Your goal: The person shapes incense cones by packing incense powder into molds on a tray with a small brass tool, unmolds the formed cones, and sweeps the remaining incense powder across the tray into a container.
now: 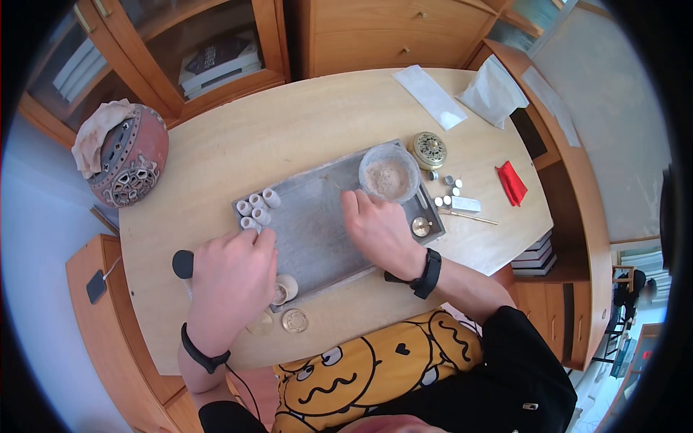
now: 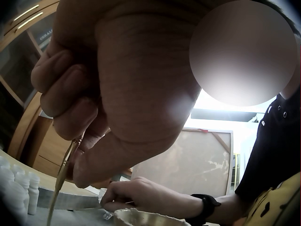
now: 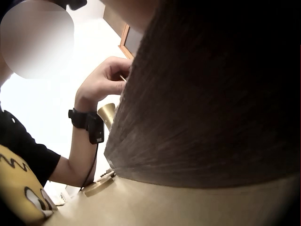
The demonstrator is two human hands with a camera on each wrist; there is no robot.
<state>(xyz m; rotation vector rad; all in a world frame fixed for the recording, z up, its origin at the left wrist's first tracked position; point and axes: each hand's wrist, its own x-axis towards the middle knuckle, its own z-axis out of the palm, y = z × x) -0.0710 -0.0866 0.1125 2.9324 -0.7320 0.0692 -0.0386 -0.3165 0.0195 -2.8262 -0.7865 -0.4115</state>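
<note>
In the head view my left hand is over the near left corner of the grey tray. Its thumb and fingers pinch a slender brass-coloured rod, which points downward in the left wrist view. Close beside this hand is a small pale jar. My right hand is above the right part of the tray, fingers curled, pinching a thin stick whose far end shows past the fingertips. Just beyond it stands a clear bowl of pinkish-beige powder.
Several small white bottles stand at the tray's left. A pierced brass burner, small tins, a brass stick and a red pouch lie rightward. A brass disc lies near the front edge; a reddish pot stands far left.
</note>
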